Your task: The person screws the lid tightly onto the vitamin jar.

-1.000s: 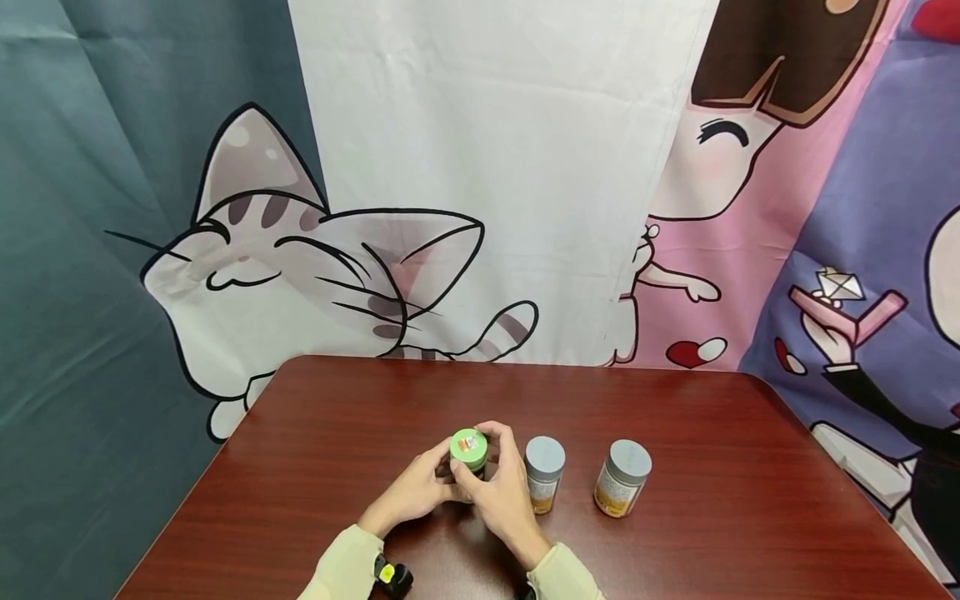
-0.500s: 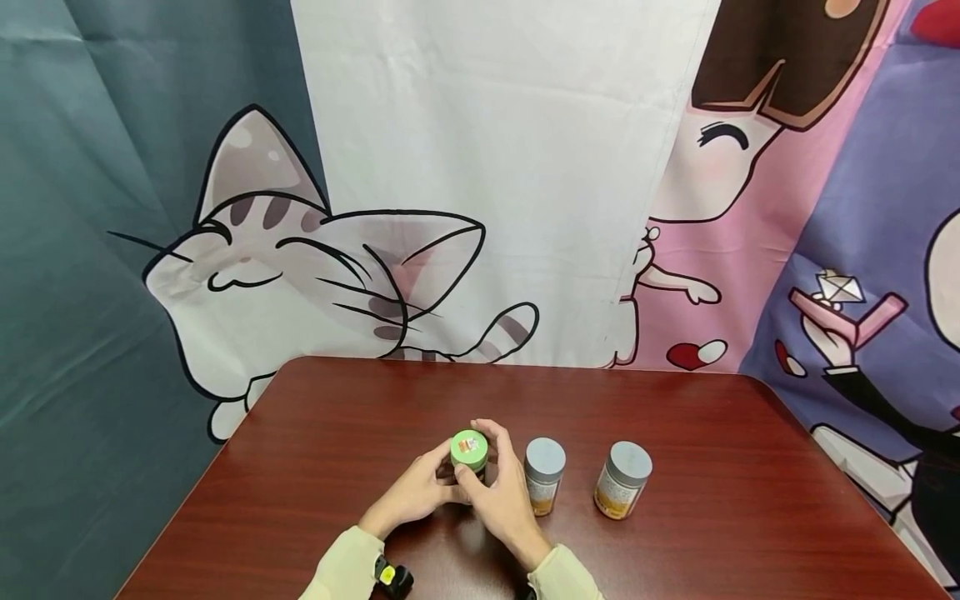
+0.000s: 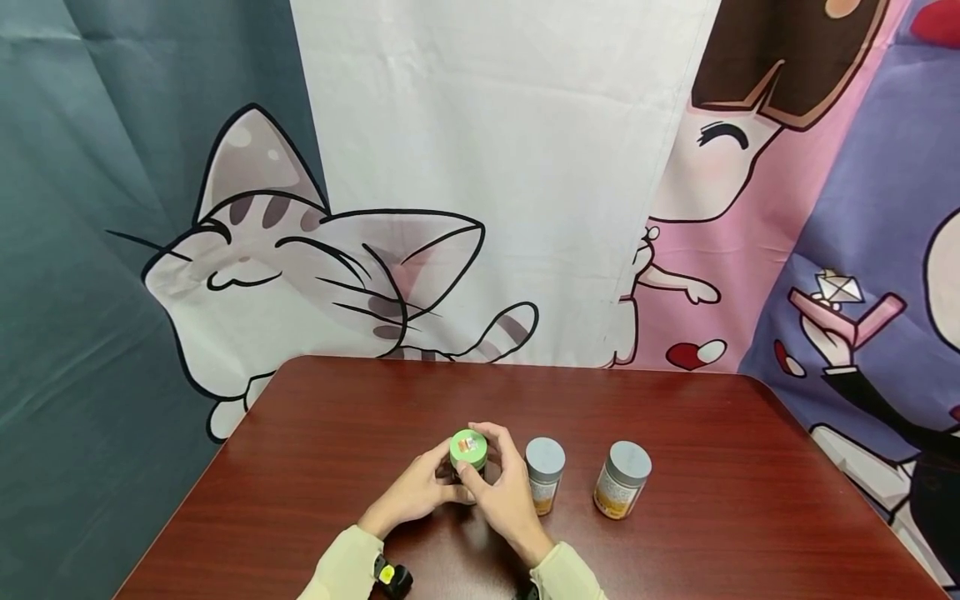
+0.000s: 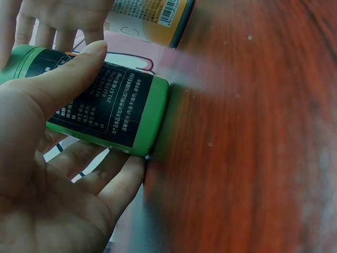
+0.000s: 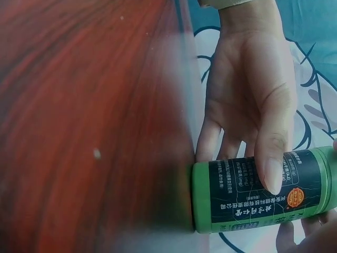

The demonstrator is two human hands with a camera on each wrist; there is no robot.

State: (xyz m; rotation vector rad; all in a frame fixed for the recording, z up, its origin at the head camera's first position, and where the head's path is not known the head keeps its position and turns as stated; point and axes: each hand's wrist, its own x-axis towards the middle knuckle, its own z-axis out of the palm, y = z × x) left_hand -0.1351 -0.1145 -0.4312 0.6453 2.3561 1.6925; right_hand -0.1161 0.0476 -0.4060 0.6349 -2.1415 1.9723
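Note:
A green bottle [image 3: 468, 448] with a green lid and a dark printed label is upright in the head view, its base at the tabletop. My left hand [image 3: 416, 492] grips its body, with the thumb [image 4: 79, 74] across the label in the left wrist view and the other fingers round the far side. My right hand [image 3: 506, 500] holds the lid between thumb and fingers. In the right wrist view, only part of the right hand [image 5: 316, 240] shows, at the lower right corner by the lid of the green bottle [image 5: 253, 197].
Just right of my right hand stands a grey-lidded bottle [image 3: 544, 475] with a white and orange label. A second grey-lidded bottle [image 3: 622, 481] is farther right. Both are on the reddish-brown table [image 3: 360, 400]. A printed cloth [image 3: 480, 125] hangs behind it.
My right thumb and fingers have shifted slightly round the lid. The left hand, the green bottle and the two grey-lidded bottles look the same.

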